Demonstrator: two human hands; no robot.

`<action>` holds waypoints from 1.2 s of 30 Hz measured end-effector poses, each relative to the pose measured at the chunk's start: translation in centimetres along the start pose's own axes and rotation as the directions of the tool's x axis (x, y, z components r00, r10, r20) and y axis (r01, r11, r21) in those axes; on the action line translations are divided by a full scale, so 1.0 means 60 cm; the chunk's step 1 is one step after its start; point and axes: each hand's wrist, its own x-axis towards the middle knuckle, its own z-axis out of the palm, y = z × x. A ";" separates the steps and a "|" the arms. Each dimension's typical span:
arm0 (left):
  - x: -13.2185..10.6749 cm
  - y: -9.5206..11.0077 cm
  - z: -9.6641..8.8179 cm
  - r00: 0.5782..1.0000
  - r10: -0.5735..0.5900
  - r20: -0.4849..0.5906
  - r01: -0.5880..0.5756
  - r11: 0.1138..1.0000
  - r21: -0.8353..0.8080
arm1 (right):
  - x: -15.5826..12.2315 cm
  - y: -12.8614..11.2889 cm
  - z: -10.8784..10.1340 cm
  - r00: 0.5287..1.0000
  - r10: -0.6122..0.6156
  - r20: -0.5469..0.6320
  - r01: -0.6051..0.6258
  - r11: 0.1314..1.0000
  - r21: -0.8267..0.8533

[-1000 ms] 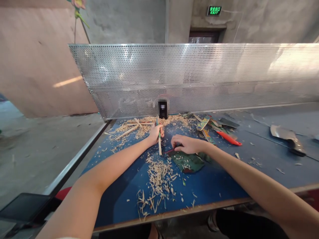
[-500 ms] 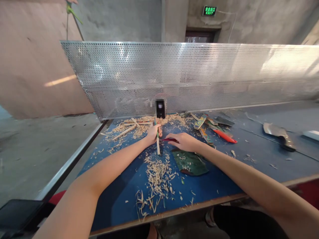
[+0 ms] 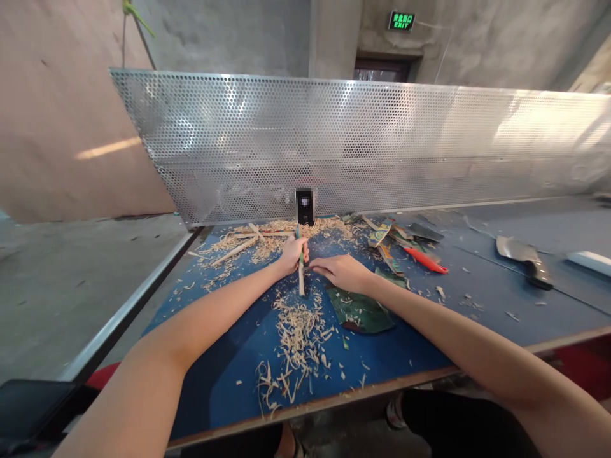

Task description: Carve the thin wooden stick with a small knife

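My left hand [image 3: 293, 253] is closed around a narrow bamboo strip [image 3: 301, 283], green along its upper part and pale at its near end. That end points toward me over the table. Just right of the strip, my right hand [image 3: 342, 271] is closed with its fingertips close to it. A slim dark-red tool is in the right hand, mostly hidden by the fingers now. Curly pale shavings [image 3: 300, 334] lie below the strip. A dark green cloth-like piece [image 3: 360, 310] with shavings on it lies under my right wrist.
A small black device [image 3: 305, 208] stands against the perforated metal screen [image 3: 286, 140]. Pale strips [image 3: 236, 250] lie among shavings at the back left. To the right are a red-handled tool [image 3: 426, 260], coloured scraps [image 3: 380, 235], a cleaver [image 3: 525, 257] and a white bar [image 3: 590, 262].
My right hand has shifted slightly left, closer to the strip, and the dark-red tool shows less. My left hand still grips the strip. The whole view has shifted a little.
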 end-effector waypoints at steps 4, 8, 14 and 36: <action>0.004 -0.001 0.000 1.000 -0.029 -0.003 0.029 0.999 -0.029 | 0.008 0.007 0.008 0.999 0.038 -0.039 -0.039 0.999 -0.020; 0.006 -0.002 -0.001 1.000 -0.025 0.013 0.026 1.000 -0.015 | 0.015 0.003 0.012 0.997 0.051 -0.050 -0.054 0.997 -0.060; 0.006 -0.001 -0.002 0.998 -0.052 0.018 0.052 0.998 0.027 | 0.019 -0.012 0.011 0.998 0.061 -0.002 -0.060 0.978 -0.200; -0.002 0.006 0.006 0.997 -0.071 -0.003 0.070 0.995 -0.065 | 0.021 -0.003 0.000 0.997 0.055 -0.054 -0.060 0.994 -0.096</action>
